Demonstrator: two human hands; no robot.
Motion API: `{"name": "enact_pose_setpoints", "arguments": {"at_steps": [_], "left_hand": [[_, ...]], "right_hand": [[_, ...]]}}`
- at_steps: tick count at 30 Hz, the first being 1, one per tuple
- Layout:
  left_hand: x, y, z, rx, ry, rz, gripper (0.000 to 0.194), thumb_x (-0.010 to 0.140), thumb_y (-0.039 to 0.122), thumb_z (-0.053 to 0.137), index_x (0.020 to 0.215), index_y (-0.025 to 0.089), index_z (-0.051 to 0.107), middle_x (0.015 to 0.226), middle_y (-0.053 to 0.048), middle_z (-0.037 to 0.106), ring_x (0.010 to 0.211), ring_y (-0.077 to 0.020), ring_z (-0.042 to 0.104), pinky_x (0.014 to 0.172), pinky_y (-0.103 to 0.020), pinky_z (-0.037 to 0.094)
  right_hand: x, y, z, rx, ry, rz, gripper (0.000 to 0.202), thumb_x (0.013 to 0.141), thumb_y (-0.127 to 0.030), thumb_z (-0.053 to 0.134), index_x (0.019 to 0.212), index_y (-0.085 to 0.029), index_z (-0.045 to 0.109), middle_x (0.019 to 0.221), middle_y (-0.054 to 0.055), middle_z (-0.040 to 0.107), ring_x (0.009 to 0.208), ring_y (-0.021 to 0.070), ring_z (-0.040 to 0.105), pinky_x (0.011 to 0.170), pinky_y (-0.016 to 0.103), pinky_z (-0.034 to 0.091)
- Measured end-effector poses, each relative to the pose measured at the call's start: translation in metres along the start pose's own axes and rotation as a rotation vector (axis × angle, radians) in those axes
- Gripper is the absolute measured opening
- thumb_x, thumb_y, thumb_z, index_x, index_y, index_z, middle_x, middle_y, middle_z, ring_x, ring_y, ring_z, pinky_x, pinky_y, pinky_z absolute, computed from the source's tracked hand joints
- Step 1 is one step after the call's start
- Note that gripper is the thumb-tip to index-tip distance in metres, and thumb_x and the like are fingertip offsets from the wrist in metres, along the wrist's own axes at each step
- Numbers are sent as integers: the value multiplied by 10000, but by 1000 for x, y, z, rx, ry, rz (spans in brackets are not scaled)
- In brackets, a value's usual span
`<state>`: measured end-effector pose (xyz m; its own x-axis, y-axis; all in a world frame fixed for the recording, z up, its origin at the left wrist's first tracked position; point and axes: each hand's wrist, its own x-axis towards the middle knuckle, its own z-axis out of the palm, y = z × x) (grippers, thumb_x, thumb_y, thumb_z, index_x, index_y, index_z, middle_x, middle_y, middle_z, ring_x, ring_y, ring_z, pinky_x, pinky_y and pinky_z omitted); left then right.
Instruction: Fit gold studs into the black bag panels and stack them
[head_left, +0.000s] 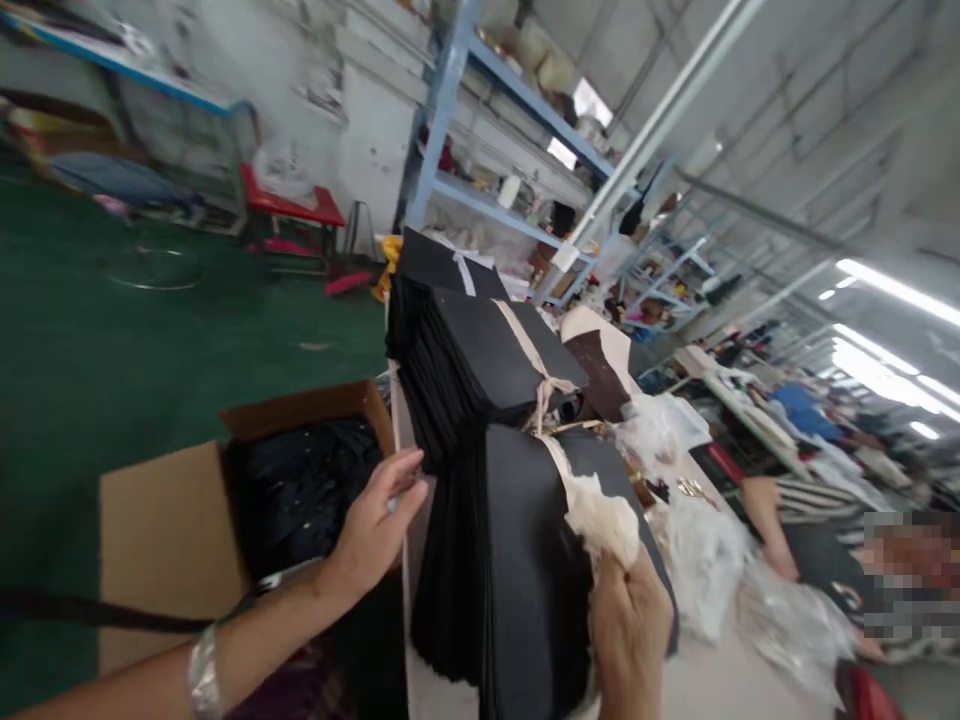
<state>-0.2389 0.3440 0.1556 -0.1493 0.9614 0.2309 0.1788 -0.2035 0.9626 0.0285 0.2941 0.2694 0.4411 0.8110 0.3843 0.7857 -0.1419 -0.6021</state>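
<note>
On the table lie stacks of black flat pieces, each bound with a pale strip. My right hand (630, 625) is closed on a crumpled cream cloth (606, 520) and rests on top of the nearest black stack (529, 580). Beside that stack's left edge is my left hand (375, 525), fingers curled, with a small bluish bit showing between them that I cannot make out. A cloth strip (555, 455) crosses the near stack. Behind it, a second black stack (495, 345) has a knotted tie (551, 385) around it.
An open cardboard box (169, 540) of black material stands on the floor at left. Plastic bags (705, 560) and scissors (694, 488) lie on the table's right side. A co-worker's arm (769, 520) is at the right. Blue shelves (517, 215) and a red stool (296, 200) stand behind.
</note>
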Motion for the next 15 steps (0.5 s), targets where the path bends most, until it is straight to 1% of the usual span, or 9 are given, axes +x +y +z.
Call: {"name": "enact_pose_setpoints", "arguments": {"at_steps": [2, 3, 5, 7, 9, 10, 12, 13, 15], "left_hand": [[8, 38, -7, -27, -30, 85, 342, 974, 398, 486, 1282, 254, 523, 1444, -76, 482, 1307, -237, 491, 1113, -444, 403], [11, 57, -9, -32, -52, 133, 299, 966, 382, 508, 1232, 260, 570, 1437, -55, 490, 1315, -226, 479, 1127, -420, 384], [12, 93, -6, 1, -127, 270, 246, 958, 325, 537, 1185, 261, 608, 1372, -35, 553, 1271, -192, 514, 1124, -370, 375], [11, 121, 3, 85, -270, 444, 201, 959, 279, 536, 1133, 246, 632, 1264, -29, 632, 1186, -155, 572, 1066, -305, 418], [8, 141, 18, 205, -443, 630, 180, 970, 253, 503, 1051, 228, 661, 1162, -23, 689, 1119, -136, 607, 1005, -267, 457], [7, 149, 28, 263, -520, 706, 185, 970, 250, 497, 1021, 226, 674, 1138, -19, 704, 1110, -139, 614, 997, -270, 466], [6, 159, 48, 371, -631, 803, 184, 947, 265, 538, 1052, 223, 682, 1165, -30, 711, 1140, -177, 613, 1019, -319, 469], [6, 162, 58, 414, -656, 818, 232, 923, 277, 579, 1127, 209, 665, 1231, -59, 689, 1185, -214, 597, 1042, -363, 463], [11, 164, 76, 498, -651, 814, 475, 871, 274, 646, 1320, 149, 553, 1402, -154, 568, 1306, -303, 508, 1087, -466, 427]], "right_hand": [[2, 1, -12, 45, -61, 79, 364, 824, -472, 489, 807, -190, 720, 841, 72, 729, 826, 264, 656, 658, 304, 472], [3, 3, -18, 89, -106, 131, 345, 812, -469, 511, 771, -181, 697, 743, 53, 693, 748, 239, 632, 616, 291, 449], [1, 8, -28, 248, -178, 247, 325, 790, -470, 564, 667, -175, 622, 542, -11, 540, 544, 164, 512, 495, 255, 354], [-3, 11, -34, 495, -196, 348, 376, 777, -505, 622, 611, -176, 549, 473, -66, 387, 436, 94, 341, 427, 224, 232], [-6, 7, -39, 749, -128, 394, 410, 768, -557, 665, 680, -165, 584, 480, -98, 316, 416, 59, 238, 409, 203, 157], [-6, 3, -41, 836, -100, 388, 411, 771, -568, 676, 754, -160, 623, 490, -106, 312, 412, 50, 216, 405, 197, 135], [-5, -8, -48, 905, -71, 321, 416, 802, -560, 666, 950, -171, 673, 536, -92, 407, 403, 45, 241, 396, 192, 140], [-4, -13, -51, 881, -66, 275, 425, 816, -556, 656, 1020, -184, 678, 592, -68, 492, 409, 47, 292, 395, 193, 175], [-3, -20, -58, 706, -62, 193, 448, 823, -552, 648, 1106, -207, 680, 782, 0, 638, 488, 78, 446, 439, 213, 311]]}}
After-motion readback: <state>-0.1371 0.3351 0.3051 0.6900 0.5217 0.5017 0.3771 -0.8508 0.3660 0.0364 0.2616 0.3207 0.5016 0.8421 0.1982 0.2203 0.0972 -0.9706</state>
